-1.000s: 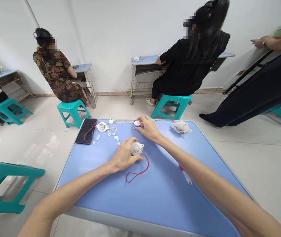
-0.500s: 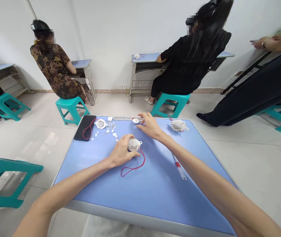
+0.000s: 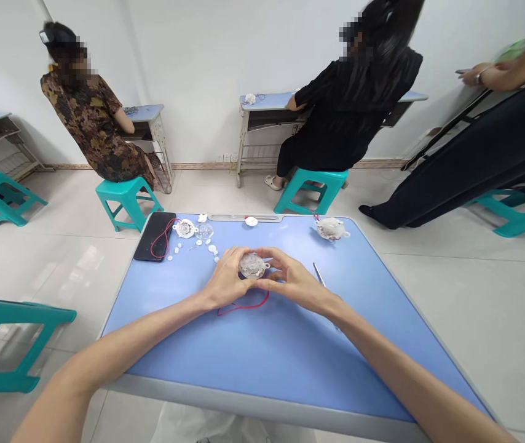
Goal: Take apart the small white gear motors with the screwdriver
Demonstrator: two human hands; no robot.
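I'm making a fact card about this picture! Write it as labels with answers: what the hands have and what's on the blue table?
Left hand: curled around a round whitish piece
Right hand: on the same piece, from the other side
Red wire: curved on the blue table, nearer the viewer than the piece
Far left: black flat slab, maybe a phone; small white bits to its right
Far edge: white disc
Far right: another whitish piece
Right side: thin stick, partly hidden
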